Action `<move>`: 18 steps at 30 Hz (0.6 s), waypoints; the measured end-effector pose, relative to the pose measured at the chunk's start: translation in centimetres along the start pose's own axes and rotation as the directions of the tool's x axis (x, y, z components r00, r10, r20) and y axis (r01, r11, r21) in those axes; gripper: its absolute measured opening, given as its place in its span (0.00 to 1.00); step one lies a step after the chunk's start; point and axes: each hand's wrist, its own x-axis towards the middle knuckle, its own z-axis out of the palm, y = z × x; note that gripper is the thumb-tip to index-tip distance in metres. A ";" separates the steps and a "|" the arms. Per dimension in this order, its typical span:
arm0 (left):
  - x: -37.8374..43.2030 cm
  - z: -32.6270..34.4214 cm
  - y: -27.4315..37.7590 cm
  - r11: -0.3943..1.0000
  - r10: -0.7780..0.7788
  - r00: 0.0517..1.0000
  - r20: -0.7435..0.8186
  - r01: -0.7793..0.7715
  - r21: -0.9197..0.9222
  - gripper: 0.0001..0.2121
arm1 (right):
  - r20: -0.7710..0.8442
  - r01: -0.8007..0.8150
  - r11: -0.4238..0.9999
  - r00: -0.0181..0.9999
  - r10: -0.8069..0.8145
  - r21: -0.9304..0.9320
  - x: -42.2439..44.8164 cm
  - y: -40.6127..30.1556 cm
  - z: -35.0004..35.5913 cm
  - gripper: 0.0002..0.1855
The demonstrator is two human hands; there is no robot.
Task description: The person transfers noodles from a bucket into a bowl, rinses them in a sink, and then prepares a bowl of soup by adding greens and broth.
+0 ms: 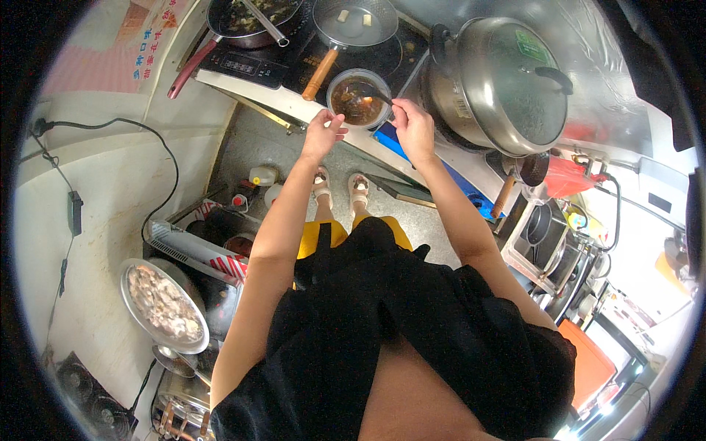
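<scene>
A round clear plastic bowl (359, 124) holds brown liquid with bits of food in it. It stands at the counter's front edge, in front of the pan with the wooden handle. My right hand (412, 127) grips a dark spoon (380, 95) whose far end dips into the bowl. At the bowl's near left side, my left hand (324, 135) has its fingers loosely bent and apart, with nothing seen in them. Whether its fingertips touch the rim, I cannot tell. Two pale pieces of food lie in the frying pan (356, 27) behind.
A dark wok (259, 39) with food and a metal utensil stands at the back left. To the right is a large lidded steel pot (507, 88). A small pan's wooden handle (503, 197) juts over the counter edge. A metal basin of food (165, 308) is at my left.
</scene>
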 end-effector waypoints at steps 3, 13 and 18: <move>-0.1 0.1 0.2 1.000 -0.003 1.000 -0.001 0.003 -0.004 0.11 | -0.040 0.282 0.920 0.952 -0.304 -0.273 -0.2 0.2 -0.5 0.07; 0.0 0.0 0.4 1.000 -0.003 1.000 0.023 0.002 0.023 0.11 | 0.157 0.353 0.856 0.935 -0.317 -0.377 1.6 2.1 4.2 0.10; 0.1 0.0 0.2 1.000 0.002 1.000 0.004 -0.002 0.016 0.11 | 0.272 0.327 0.901 0.929 -0.251 -0.283 0.9 2.1 4.0 0.11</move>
